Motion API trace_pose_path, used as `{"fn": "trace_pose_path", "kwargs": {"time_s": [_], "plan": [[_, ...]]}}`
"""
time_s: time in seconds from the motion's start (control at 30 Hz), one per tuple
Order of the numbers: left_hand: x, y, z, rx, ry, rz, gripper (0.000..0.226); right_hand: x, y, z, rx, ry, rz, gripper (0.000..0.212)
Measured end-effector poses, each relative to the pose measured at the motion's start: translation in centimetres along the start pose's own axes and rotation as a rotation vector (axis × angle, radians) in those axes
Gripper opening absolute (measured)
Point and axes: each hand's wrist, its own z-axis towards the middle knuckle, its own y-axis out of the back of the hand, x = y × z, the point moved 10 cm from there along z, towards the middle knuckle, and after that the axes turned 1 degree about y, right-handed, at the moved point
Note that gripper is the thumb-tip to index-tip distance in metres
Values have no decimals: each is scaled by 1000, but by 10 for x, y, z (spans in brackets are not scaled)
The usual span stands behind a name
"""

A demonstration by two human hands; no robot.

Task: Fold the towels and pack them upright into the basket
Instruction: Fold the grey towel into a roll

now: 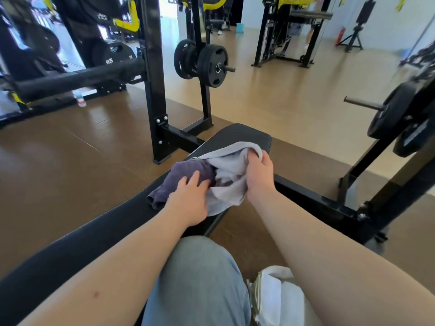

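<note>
- Black padding covers the bench (247,135), which runs away from the person's knee (195,278) towards a rack.
- Near the far end of the bench lie two towels, touching: a dark towel (186,170) on the left part of the pad, crumpled, and a pale grey towel (230,165) on the right part, its near edge hanging over the bench's side.
- The left hand (190,201) rests flat on the dark towel, fingers spread and fairly straight, fingertips at the seam where the two towels meet.
- The right hand (259,175) grips the pale grey towel, fingers curled into a raised fold.
- Left of the bench's far end stands a black post (153,90), bolted to a floor bar; beyond it, weight plates (211,65) hang on a peg.
- Right of the bench a black frame bar (313,203) runs along the floor, with another plate (390,109) above it.
- Right of the bench beside the knee sits a white bundle (280,300); I cannot tell whether a basket holds it.
</note>
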Motion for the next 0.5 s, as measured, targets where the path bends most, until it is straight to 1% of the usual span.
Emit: {"fn": "trace_pose_path", "kwargs": {"time_s": [0.03, 0.07, 0.1, 0.17, 0.23, 0.3, 0.43, 0.5], "plan": [[4, -2, 0, 42, 44, 14, 62, 4, 9, 3, -9, 1, -8, 15], [7, -1, -1, 50, 74, 24, 62, 6, 18, 5, 0, 1, -44, 12], [4, 3, -2, 31, 88, 44, 61, 7, 24, 5, 32, 2, -97, 9], [-8, 8, -4, 5, 92, 77, 60, 7, 33, 2, 121, 9, -190, 11], [-20, 5, -4, 41, 91, 78, 61, 10, 43, -2, 170, 34, -231, 13], [-27, -2, -3, 109, 108, 115, 64, 22, 56, -4, 166, 103, -274, 17], [-32, -5, -3, 201, 221, 179, 71, 43, 91, -9, 129, 244, -481, 21], [-42, -4, -3, 221, 249, 208, 73, 48, 116, -11, 55, 258, -490, 22]]}}
